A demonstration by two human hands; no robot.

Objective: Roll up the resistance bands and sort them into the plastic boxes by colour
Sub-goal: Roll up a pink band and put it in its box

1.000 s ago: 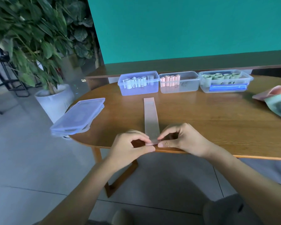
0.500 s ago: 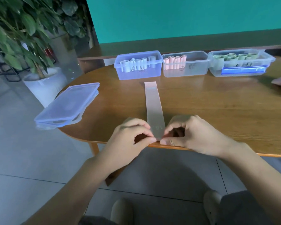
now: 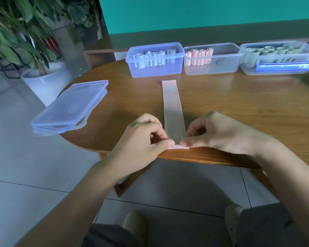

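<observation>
As thumbs meet, both hands (image 3: 177, 134) curled.

Left hand (image 3: 144, 138) and right hand (image 3: 216, 133) side by side, fingers curled, thumb tips nearly meeting, each grip pinching band end (image 3: 178, 146).

Over the last second the near end of the pink band (image 3: 172, 106) was folded up off the bench (image 3: 239, 111) at its near edge. The left hand (image 3: 143, 138) and right hand (image 3: 216, 134) closed in, each pinching a corner of that turned end.
</observation>
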